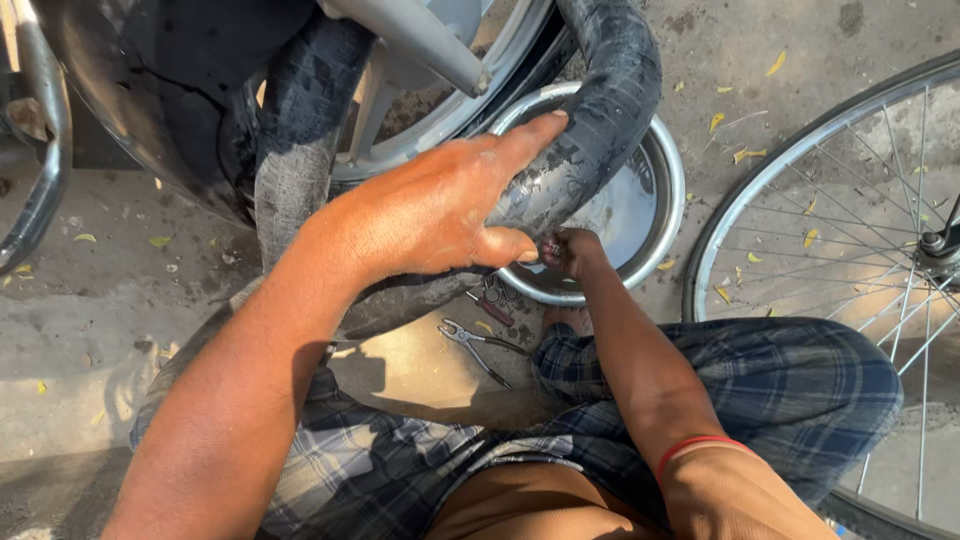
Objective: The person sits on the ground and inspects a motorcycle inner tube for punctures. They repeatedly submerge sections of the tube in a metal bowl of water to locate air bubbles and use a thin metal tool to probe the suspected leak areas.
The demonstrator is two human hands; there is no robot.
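Note:
A black rubber inner tube (600,110) loops from the upper left over a round metal basin of water (655,225). My left hand (440,205) grips the wet tube over the basin, fingers pointing up and to the right. My right hand (572,250) is closed at the tube's underside, pinching a small part there; what it pinches is too small to tell. A red band (700,445) circles my right wrist.
Pliers (478,345) lie on the concrete below the basin, a second red-handled tool (492,305) beside them. A spoked bicycle wheel (830,200) stands at the right. A motorbike wheel with alloy rim (430,100) and dark fender (150,90) fills the upper left. My checked cloth (760,380) covers my knees.

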